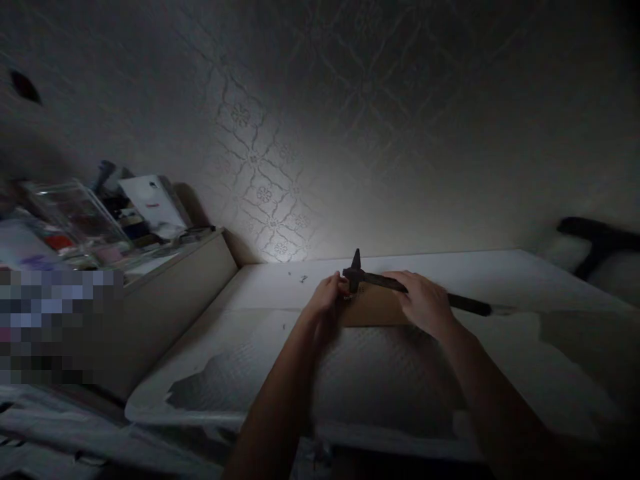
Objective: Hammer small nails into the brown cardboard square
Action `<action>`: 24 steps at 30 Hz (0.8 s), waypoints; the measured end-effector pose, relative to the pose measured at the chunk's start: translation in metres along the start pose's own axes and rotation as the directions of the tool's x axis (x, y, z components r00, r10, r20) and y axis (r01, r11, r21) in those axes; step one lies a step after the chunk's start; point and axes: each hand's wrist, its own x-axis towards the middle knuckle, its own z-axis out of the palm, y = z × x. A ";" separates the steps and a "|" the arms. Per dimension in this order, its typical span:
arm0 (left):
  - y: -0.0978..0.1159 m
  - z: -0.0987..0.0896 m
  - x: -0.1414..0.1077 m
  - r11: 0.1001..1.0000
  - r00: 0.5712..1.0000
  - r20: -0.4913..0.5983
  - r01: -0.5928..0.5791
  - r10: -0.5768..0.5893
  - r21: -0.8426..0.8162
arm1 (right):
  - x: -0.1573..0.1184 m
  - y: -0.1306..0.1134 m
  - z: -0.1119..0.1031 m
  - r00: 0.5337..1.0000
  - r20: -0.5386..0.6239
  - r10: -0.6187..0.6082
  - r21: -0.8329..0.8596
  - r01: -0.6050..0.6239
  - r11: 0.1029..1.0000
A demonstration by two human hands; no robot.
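My right hand (429,303) is closed around the dark handle of a hammer (383,280). The hammer's head is at the left and its handle end sticks out past my hand on the right. Under the head lies a small brown board (377,312) on the white table. At the board's left edge is my left hand (324,298), its fingers pinched together close beside the hammer head. Whatever those fingers hold is too small and dark to make out. Tiny dark bits lie on the board by the head.
Several small dark pieces, perhaps nails (303,278), are scattered on the white table (265,283). A white box (155,203) and a clear case (83,213) stand on a cabinet at left. A dark object (595,237) is at far right. Patterned wall behind.
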 end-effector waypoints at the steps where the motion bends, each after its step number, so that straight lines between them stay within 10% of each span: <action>1: 0.001 0.000 0.000 1.000 1.000 0.004 0.003 -0.003 -0.005 | 0.000 0.000 0.000 1.000 -0.004 0.002 0.002 -0.002 1.000; 24: -0.004 -0.002 -0.002 0.997 0.996 0.057 -0.074 0.074 0.000 | -0.001 -0.001 0.001 1.000 -0.006 -0.014 0.032 0.014 0.999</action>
